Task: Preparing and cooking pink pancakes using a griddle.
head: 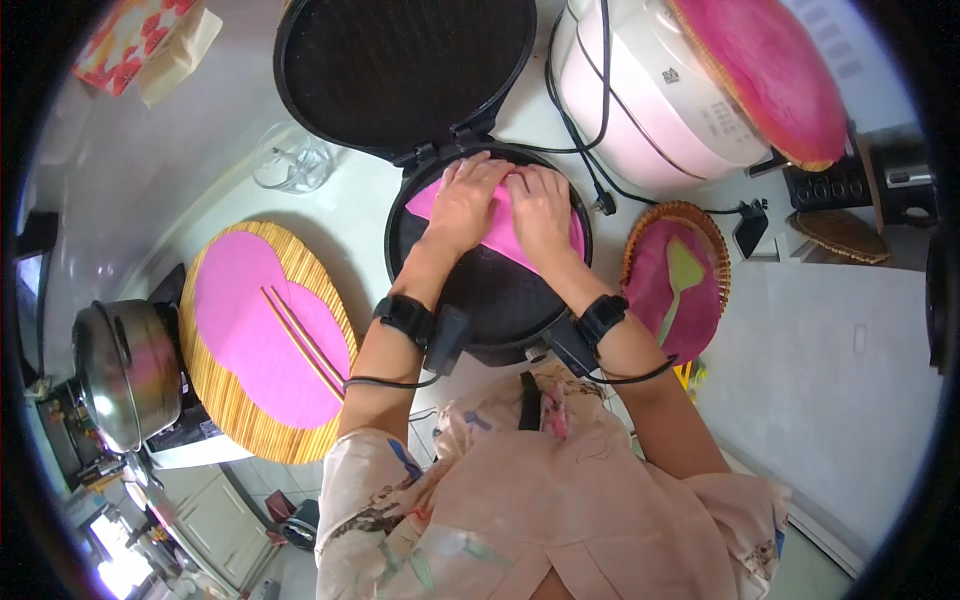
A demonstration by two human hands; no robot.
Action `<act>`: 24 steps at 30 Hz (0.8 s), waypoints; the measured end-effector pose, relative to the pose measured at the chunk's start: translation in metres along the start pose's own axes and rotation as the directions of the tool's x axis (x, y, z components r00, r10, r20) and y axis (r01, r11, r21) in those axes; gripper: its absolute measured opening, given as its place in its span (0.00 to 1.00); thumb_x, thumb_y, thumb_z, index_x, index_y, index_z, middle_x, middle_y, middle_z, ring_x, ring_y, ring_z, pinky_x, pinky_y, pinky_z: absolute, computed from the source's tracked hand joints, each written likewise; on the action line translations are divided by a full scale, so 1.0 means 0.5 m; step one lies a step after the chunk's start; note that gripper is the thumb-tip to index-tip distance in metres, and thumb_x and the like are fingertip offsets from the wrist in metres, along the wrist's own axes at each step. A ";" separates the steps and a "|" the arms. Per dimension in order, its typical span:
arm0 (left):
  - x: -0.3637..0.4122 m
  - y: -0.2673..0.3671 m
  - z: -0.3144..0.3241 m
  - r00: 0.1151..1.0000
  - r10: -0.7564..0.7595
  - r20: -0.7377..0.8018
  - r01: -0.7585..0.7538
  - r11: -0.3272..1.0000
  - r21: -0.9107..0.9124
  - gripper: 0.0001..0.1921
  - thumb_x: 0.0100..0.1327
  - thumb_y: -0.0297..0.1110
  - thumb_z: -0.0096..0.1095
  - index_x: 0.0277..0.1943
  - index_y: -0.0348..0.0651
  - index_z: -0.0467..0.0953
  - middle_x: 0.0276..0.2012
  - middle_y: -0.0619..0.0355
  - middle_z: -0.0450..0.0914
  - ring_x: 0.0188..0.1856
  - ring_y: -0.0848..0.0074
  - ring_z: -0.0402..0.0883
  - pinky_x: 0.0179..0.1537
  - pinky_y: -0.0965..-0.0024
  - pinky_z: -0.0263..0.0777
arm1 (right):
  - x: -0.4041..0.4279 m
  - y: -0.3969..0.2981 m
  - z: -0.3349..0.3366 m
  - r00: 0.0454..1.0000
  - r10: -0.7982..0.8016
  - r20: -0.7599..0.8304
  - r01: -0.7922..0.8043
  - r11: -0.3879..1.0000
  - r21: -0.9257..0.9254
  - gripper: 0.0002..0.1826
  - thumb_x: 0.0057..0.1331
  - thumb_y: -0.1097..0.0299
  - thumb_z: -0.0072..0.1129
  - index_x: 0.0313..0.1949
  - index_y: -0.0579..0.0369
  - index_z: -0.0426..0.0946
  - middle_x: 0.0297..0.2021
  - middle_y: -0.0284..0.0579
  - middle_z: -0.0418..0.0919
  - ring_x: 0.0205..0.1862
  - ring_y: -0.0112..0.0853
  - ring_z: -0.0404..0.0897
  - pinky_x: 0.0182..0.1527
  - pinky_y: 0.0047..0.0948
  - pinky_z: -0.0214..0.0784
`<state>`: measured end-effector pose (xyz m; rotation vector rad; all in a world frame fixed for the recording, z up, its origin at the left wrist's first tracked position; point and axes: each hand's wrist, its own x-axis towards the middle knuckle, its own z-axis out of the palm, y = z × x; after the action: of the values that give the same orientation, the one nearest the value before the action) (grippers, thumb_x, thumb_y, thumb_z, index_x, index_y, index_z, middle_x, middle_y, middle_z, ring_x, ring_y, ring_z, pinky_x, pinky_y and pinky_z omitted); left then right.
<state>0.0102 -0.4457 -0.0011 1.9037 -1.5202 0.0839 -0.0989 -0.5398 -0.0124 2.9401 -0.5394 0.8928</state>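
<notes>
Both of my hands are on a pink sheet of dough or pancake (508, 231) that covers the far part of the black round pan of an electric griddle (491, 300). My left hand (466, 199) rests on its left part, and my right hand (538, 206) is close beside it on the right. The fingertips of both are at the sheet's far edge; whether they pinch it is unclear. Behind them the griddle's lid (405, 67) stands open. At left, pink round sheets (240, 300) lie on a round woven mat (202, 405), with a pair of chopsticks (307, 345) on top.
Right of the griddle, a wicker basket (724, 259) holds a pink sheet and a green spatula (684, 270). A pink-white rice cooker (637, 97) bears another pink sheet on a woven tray (780, 67). Black cables (581, 150) run behind. A glass bowl (292, 161) and steel pot (131, 375) are at left.
</notes>
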 end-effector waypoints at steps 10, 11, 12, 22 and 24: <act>0.004 -0.016 -0.053 0.971 0.010 0.238 -0.008 1.000 -0.010 0.08 0.49 0.26 0.66 0.35 0.43 0.80 0.36 0.55 0.80 0.46 0.62 0.78 0.60 0.58 0.63 | -0.035 0.031 -0.061 0.983 0.073 0.170 -0.088 0.993 0.083 0.11 0.57 0.71 0.53 0.40 0.52 0.78 0.28 0.45 0.78 0.35 0.39 0.78 0.46 0.42 0.65; 0.000 -0.015 -0.059 0.971 0.015 0.238 -0.012 1.000 -0.013 0.08 0.49 0.26 0.66 0.35 0.43 0.80 0.36 0.55 0.80 0.46 0.62 0.78 0.60 0.58 0.63 | -0.041 0.035 -0.072 0.983 0.076 0.168 -0.090 0.993 0.079 0.11 0.57 0.71 0.53 0.40 0.52 0.78 0.28 0.45 0.78 0.35 0.39 0.78 0.46 0.42 0.65; -0.009 -0.017 -0.071 0.973 0.023 0.231 -0.002 0.996 -0.093 0.08 0.49 0.26 0.66 0.35 0.43 0.80 0.36 0.55 0.81 0.46 0.61 0.78 0.60 0.59 0.65 | -0.043 0.029 -0.085 0.970 0.098 0.223 -0.136 0.977 0.162 0.09 0.57 0.71 0.54 0.38 0.51 0.77 0.28 0.46 0.78 0.33 0.41 0.78 0.41 0.43 0.67; -0.172 0.015 -0.228 0.882 0.040 0.469 -0.025 0.999 -0.039 0.08 0.50 0.24 0.67 0.34 0.44 0.81 0.34 0.57 0.83 0.42 0.66 0.81 0.60 0.59 0.65 | -0.137 -0.160 -0.197 0.856 -0.152 0.494 -0.009 0.951 0.309 0.08 0.55 0.71 0.54 0.36 0.56 0.77 0.25 0.42 0.78 0.25 0.38 0.81 0.26 0.36 0.74; -0.196 0.020 -0.225 0.849 0.020 0.528 -0.030 1.000 0.009 0.06 0.51 0.25 0.65 0.33 0.45 0.80 0.33 0.59 0.82 0.41 0.67 0.81 0.60 0.59 0.65 | -0.153 -0.178 -0.193 0.843 -0.167 0.511 0.012 0.956 0.292 0.08 0.55 0.71 0.54 0.35 0.56 0.77 0.25 0.42 0.78 0.26 0.37 0.81 0.26 0.36 0.74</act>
<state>0.0108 -0.3032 0.0449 2.0209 -1.9005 -0.4582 -0.1805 -0.4202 0.0335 3.4408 -0.2900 0.1238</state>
